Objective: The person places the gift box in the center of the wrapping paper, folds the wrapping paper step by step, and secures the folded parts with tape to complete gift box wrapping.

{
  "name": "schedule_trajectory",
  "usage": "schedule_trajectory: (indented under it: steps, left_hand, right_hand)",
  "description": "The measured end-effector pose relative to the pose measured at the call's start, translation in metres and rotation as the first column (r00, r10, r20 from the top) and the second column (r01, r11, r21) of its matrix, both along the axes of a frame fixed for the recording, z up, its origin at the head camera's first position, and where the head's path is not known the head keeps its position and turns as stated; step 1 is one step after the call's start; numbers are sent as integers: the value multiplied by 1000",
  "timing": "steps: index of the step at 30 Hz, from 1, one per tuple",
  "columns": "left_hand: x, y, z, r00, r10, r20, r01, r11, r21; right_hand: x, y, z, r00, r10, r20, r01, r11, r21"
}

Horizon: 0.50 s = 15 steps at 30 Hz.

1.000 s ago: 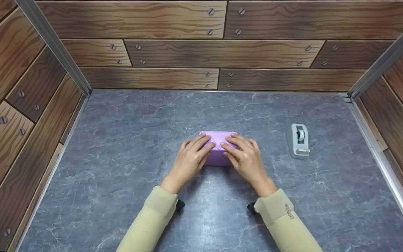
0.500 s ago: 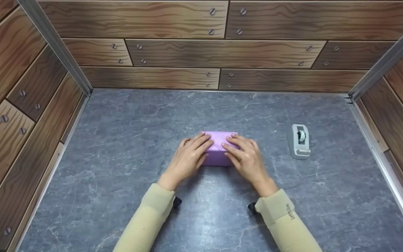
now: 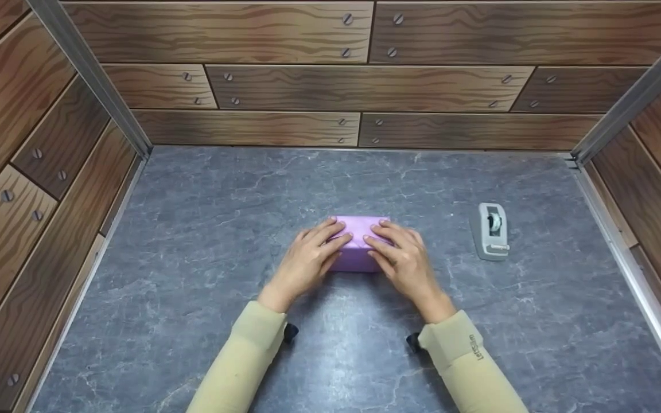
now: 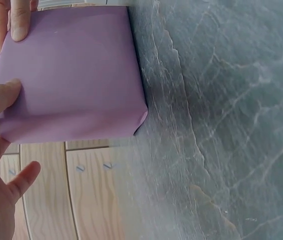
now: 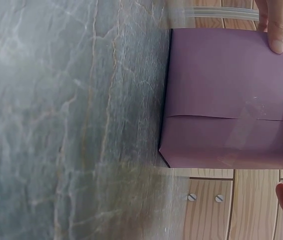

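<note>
A box wrapped in purple paper [image 3: 358, 258] sits on the grey table in the middle of the head view. My left hand [image 3: 302, 261] grips its left side, fingers laid over the top and thumb against the near face. On the right side my right hand [image 3: 405, 261] holds it the same way. The right wrist view shows a paper seam across the box [image 5: 226, 75], with a strip of clear tape [image 5: 244, 127] over it. In the left wrist view a folded paper corner [image 4: 140, 120] shows at the box's lower edge.
A grey tape dispenser [image 3: 492, 232] with a roll in it stands to the right of the box. Wood-patterned walls [image 3: 359, 86] close off the table [image 3: 221, 189] at the back and both sides, with metal strips along the edges.
My left hand and forearm have shifted slightly left, and its fingers have moved a little on the box top. The right hand stays nearly still; the box stays in place.
</note>
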<state>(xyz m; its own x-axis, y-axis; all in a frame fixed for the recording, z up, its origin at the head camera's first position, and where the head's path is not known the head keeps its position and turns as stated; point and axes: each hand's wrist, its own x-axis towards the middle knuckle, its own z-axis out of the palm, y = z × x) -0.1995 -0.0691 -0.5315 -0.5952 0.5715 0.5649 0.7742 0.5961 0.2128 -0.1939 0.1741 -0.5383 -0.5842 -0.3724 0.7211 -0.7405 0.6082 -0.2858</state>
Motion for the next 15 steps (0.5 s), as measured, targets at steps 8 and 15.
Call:
schedule_trajectory:
  steps: [8, 15]
  left_hand:
    - [1, 0, -1, 999, 13, 39, -12, 1000, -13]
    - [2, 3, 2, 998, 21, 53, -20, 1000, -15]
  right_hand:
    - [3, 2, 4, 999, -10, 45, 8, 999, 53]
    - [8, 9, 16, 976, 56, 211, -59, 998, 9]
